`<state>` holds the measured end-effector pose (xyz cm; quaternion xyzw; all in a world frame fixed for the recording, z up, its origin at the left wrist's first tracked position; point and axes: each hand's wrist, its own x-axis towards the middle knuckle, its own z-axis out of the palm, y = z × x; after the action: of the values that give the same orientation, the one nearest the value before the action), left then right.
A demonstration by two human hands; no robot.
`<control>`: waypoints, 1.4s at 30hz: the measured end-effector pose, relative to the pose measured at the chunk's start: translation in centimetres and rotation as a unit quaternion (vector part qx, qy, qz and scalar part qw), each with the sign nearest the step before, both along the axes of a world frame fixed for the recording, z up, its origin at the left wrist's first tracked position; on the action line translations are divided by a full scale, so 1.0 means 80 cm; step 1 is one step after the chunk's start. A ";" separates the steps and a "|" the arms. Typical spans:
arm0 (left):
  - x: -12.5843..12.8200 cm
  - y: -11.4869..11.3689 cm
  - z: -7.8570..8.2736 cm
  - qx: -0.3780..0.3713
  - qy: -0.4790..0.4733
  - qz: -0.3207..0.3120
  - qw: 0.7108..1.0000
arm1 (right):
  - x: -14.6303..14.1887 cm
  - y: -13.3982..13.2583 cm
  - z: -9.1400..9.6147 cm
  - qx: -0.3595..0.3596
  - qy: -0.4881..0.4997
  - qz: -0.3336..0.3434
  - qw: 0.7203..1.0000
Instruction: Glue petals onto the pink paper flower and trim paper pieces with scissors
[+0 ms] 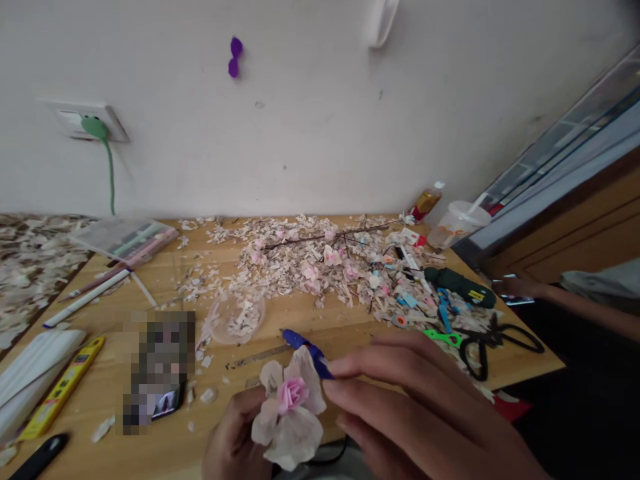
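Observation:
Low in the middle of the view, my left hand (235, 433) is closed around the underside of an artificial flower (293, 395). The flower has a pink layered centre and pale, thin petals; its stem is hidden. At its right edge is my right hand (415, 400), fingers stretched out, fingertips near a petal. A blue pen-like object (306, 351) shows behind the flower, one end meeting my right fingertips in view. Whether they touch it I cannot tell. Behind lies a dark branch (360, 230) with pink flowers (310, 270) among scattered petal pieces (285, 280).
Left are a clear case (125, 240), a yellow box cutter (65, 387) and a phone (169, 402). A clear round dish (237, 317) holds petal scraps. Right are black-handled scissors (475, 360), a dark green pouch (460, 287), a cup (457, 223) and another person's arm (580, 303).

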<state>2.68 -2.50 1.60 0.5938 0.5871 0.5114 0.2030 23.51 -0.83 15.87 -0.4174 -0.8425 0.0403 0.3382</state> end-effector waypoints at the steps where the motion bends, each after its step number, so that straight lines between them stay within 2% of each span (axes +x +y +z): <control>1: -0.002 0.001 0.001 -0.001 -0.010 -0.004 1.000 | -0.001 0.008 0.003 -0.009 -0.015 0.023 1.000; 3: -0.003 0.002 0.002 -0.033 -0.058 -0.007 0.998 | -0.003 0.020 0.005 -0.019 -0.019 0.074 0.997; 6: 0.001 -0.001 0.002 -0.084 -0.133 0.023 0.987 | -0.005 0.029 -0.001 -0.028 -0.004 0.127 0.991; 10: 0.009 -0.007 -0.001 -0.100 -0.153 0.053 0.982 | -0.007 0.029 -0.013 -0.046 -0.004 0.138 0.989; 14: 0.008 -0.007 0.000 -0.120 -0.160 0.064 0.978 | -0.013 0.027 -0.017 -0.063 -0.017 0.180 0.981; 16: 0.000 -0.006 -0.003 -0.134 -0.160 0.061 0.976 | -0.005 0.026 -0.016 -0.086 -0.019 0.184 0.979; 18: -0.015 -0.008 -0.008 -0.153 -0.152 0.060 0.975 | 0.017 0.026 -0.023 -0.119 -0.017 0.156 0.980; 19: -0.025 -0.010 -0.012 -0.161 -0.146 0.066 0.974 | 0.034 0.026 -0.032 -0.138 -0.015 0.123 0.983; 21: -0.044 -0.015 -0.021 -0.167 -0.133 0.091 0.973 | 0.072 0.027 -0.064 -0.160 0.008 0.014 0.987; 22: -0.052 -0.017 -0.026 -0.165 -0.128 0.105 0.972 | 0.089 0.027 -0.087 -0.173 0.013 -0.037 0.984; 24: -0.062 -0.022 -0.032 -0.163 -0.117 0.123 0.972 | 0.110 0.024 -0.140 -0.215 0.016 -0.079 0.973; 27: -0.062 -0.023 -0.031 -0.156 -0.098 0.149 0.972 | 0.094 0.012 -0.212 -0.323 0.046 -0.067 0.943; 29: -0.056 -0.021 -0.026 -0.152 -0.080 0.156 0.973 | 0.061 0.005 -0.239 -0.372 0.087 -0.035 0.923; 30: -0.052 -0.020 -0.023 -0.147 -0.074 0.158 0.974 | 0.044 0.004 -0.247 -0.374 0.107 -0.028 0.921; 33: -0.041 -0.020 -0.018 -0.128 -0.077 0.173 0.973 | 0.003 0.011 -0.256 -0.339 0.119 -0.060 0.931; 35: -0.037 -0.020 -0.017 -0.115 -0.078 0.183 0.973 | -0.009 0.017 -0.255 -0.312 0.121 -0.084 0.939; 38: -0.038 -0.020 -0.019 -0.110 -0.040 0.170 0.978 | -0.010 0.016 -0.245 -0.287 0.176 -0.097 0.937; 42: -0.048 -0.011 -0.026 -0.076 -0.011 0.142 0.987 | 0.001 -0.011 -0.223 -0.255 0.250 -0.103 0.928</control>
<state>-1.18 -3.36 -0.51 0.4816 0.7003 0.4954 0.1795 23.55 -1.71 -1.94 -0.5507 -0.6442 0.3217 0.4223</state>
